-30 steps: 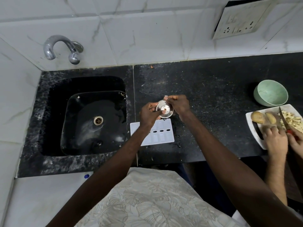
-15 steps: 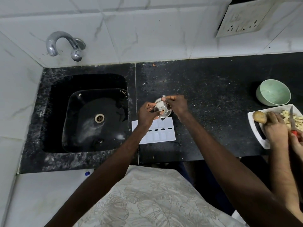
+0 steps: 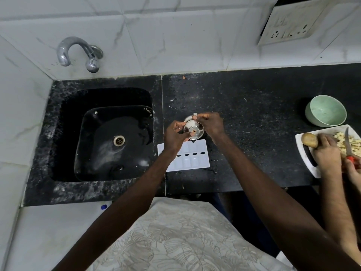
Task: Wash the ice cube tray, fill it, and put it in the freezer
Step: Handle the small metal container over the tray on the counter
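A white ice cube tray [image 3: 192, 159] lies flat on the black counter just right of the sink, its left part hidden under my left forearm. Above its far edge I hold a small round steel container [image 3: 193, 130] with both hands. My left hand [image 3: 174, 136] grips its left side. My right hand [image 3: 212, 125] pinches its far rim, with a small white bit at my fingertips. The black sink [image 3: 109, 133] sits to the left, its basin wet, and a chrome tap [image 3: 78, 52] curves over it from the wall.
At the right, another person's hands [image 3: 330, 153] hold a potato [image 3: 309, 140] and a red-handled knife [image 3: 348, 147] over a white plate [image 3: 304, 155] of chopped pieces. A green bowl [image 3: 326, 110] stands behind the plate. A socket plate [image 3: 291, 22] is on the tiled wall.
My hands and the steel container barely shifted; my right fingers moved to its far rim. The other person moved the potato left and raised the knife upright.
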